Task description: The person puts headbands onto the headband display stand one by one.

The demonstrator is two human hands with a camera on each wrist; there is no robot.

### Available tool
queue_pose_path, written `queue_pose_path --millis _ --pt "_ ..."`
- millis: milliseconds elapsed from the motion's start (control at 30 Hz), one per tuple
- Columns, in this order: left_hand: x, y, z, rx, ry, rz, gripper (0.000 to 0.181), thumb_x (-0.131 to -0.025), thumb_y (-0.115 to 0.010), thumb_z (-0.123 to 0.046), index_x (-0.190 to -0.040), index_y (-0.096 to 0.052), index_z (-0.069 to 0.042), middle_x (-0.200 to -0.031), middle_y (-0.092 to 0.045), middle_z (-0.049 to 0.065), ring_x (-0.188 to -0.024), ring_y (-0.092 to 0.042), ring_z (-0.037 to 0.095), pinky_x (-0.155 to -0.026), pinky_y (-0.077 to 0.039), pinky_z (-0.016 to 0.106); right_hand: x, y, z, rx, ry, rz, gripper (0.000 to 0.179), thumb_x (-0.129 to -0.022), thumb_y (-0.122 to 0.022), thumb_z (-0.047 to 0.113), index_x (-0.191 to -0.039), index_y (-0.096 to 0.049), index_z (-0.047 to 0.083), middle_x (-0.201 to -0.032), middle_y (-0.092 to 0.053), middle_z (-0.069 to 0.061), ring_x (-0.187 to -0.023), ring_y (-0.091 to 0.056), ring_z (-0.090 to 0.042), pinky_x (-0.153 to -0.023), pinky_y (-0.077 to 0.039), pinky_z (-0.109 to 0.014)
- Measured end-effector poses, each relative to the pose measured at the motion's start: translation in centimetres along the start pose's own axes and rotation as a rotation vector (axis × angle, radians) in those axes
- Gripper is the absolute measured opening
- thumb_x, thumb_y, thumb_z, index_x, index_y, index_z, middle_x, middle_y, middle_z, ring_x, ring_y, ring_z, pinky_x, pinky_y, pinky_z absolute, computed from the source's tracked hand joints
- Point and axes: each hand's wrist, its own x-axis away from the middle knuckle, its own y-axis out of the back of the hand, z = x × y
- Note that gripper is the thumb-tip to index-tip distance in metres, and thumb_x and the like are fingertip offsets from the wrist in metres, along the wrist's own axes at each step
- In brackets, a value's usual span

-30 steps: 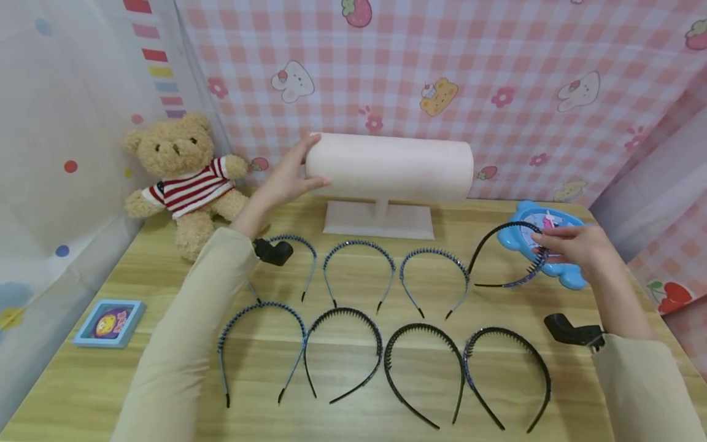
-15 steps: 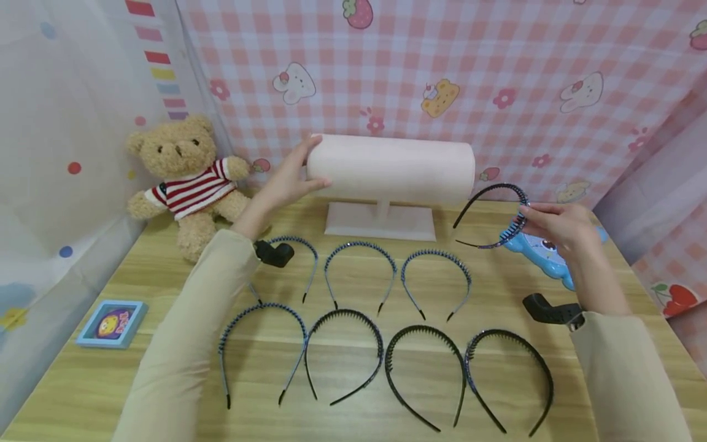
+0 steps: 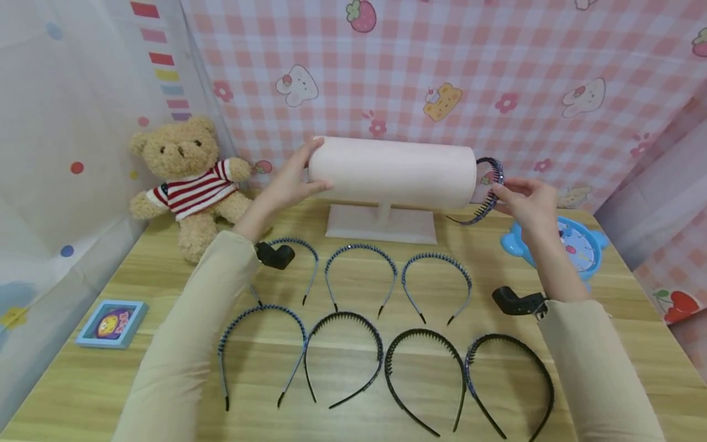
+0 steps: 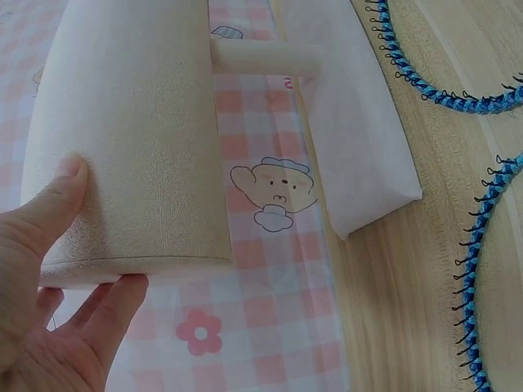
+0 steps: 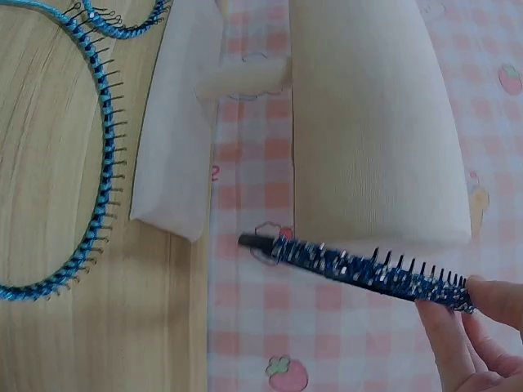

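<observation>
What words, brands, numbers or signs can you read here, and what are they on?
None can be read for certain.
Blue frame: lettering-like marks on its picture, too small and blurred to read.
Blue clock-like thing: marks on its round face, too small to read.

Behind the grip of the left hand (image 3: 293, 175), past the bare wrist, begins a long beige sleeve (image 3: 179, 325), plain in colour, with soft creases crossing it farther back. A matching sleeve (image 3: 596, 362) starts behind the grip of the right hand (image 3: 533, 199), beyond a bare stretch of wrist and lower forearm; its cuff is loose and straight-edged. At each cuff, back from the fingers and on the inward side, sits a black device: the left one (image 3: 275, 255) is chunky and bent like an elbow, the right one (image 3: 518, 301) similarly angled, with a small greyish piece (image 3: 541, 310) where it meets the cuff.
</observation>
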Motion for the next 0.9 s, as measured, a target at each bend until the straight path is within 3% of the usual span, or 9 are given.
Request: queue_pose_path --millis 200,400,533,667,733,833,900 --pt "0.0 0.0 0.2 0.006 -0.007 0.005 0.082 -0.081 -0.069 -0.017 -0.146 -0.018 -0.015 -0.154 -0.007 0.014 -0.132 -0.034 0.033 -0.114 -0.023 0.043 -0.1 -1.9 0.8 0.199 0.120 -0.031 0.044 -0.087 -0.060 0.023 -0.120 -0.054 -0.006 -0.117 -0.055 -0.013 -0.068 -0.055 0.009 -0.069 -0.055 -0.016" --pt "0.0 -0.1 0.3 -0.004 -0.006 0.005 0.083 -0.081 -0.069 -0.019 -0.146 -0.018 -0.016 -0.154 -0.009 0.011 -0.132 -0.034 0.032 -0.113 -0.025 0.042 -0.2 -2.7 1.0 0.289 0.220 -0.079 0.036 -0.087 -0.060 0.021 -0.112 -0.059 -0.006 -0.113 -0.059 -0.019 -0.061 -0.051 0.010 -0.059 -0.053 -0.012" --pt "0.0 0.0 0.3 -0.005 -0.006 0.004 0.083 -0.081 -0.068 -0.018 -0.146 -0.018 -0.016 -0.154 -0.010 0.011 -0.132 -0.034 0.032 -0.113 -0.026 0.043 -0.3 -2.9 1.0 0.278 0.259 -0.080 0.037 -0.087 -0.061 0.020 -0.112 -0.058 -0.006 -0.114 -0.060 -0.022 -0.066 -0.052 0.012 -0.059 -0.051 -0.008" --pt "0.0 0.1 0.3 0.000 -0.012 0.002 0.082 -0.082 -0.068 -0.018 -0.146 -0.018 -0.015 -0.154 -0.010 0.012 -0.132 -0.033 0.032 -0.113 -0.026 0.043 -0.8 -2.8 0.5 0.270 0.307 -0.066 0.041 -0.085 -0.063 0.026 -0.113 -0.058 -0.003 -0.113 -0.061 -0.021 -0.072 -0.053 0.013 -0.062 -0.052 -0.009" --pt "0.0 0.1 0.3 0.000 -0.015 0.000 0.081 -0.082 -0.068 -0.019 -0.146 -0.018 -0.015 -0.154 -0.010 0.012 -0.132 -0.033 0.032 -0.113 -0.025 0.043 -1.2 -2.5 0.2 0.259 0.317 -0.043 0.045 -0.083 -0.066 0.030 -0.114 -0.059 -0.001 -0.109 -0.063 -0.014 -0.074 -0.054 0.012 -0.062 -0.052 -0.009" --pt "0.1 0.0 0.3 -0.008 -0.012 0.005 0.082 -0.082 -0.068 -0.020 -0.146 -0.018 -0.016 -0.154 -0.007 0.013 -0.133 -0.032 0.032 -0.114 -0.024 0.043 -1.8 -1.9 -0.2 0.252 0.296 0.025 0.053 -0.080 -0.067 0.037 -0.119 -0.056 0.003 -0.108 -0.060 -0.005 -0.081 -0.056 0.007 -0.064 -0.052 -0.010" --pt "0.1 0.0 0.4 -0.014 -0.010 0.008 0.082 -0.082 -0.067 -0.020 -0.147 -0.017 -0.016 -0.154 -0.006 0.013 -0.133 -0.032 0.032 -0.114 -0.024 0.043 -2.2 -1.5 -0.3 0.250 0.269 0.087 0.059 -0.079 -0.067 0.039 -0.126 -0.050 0.007 -0.114 -0.056 -0.003 -0.092 -0.058 -0.003 -0.072 -0.054 -0.015"
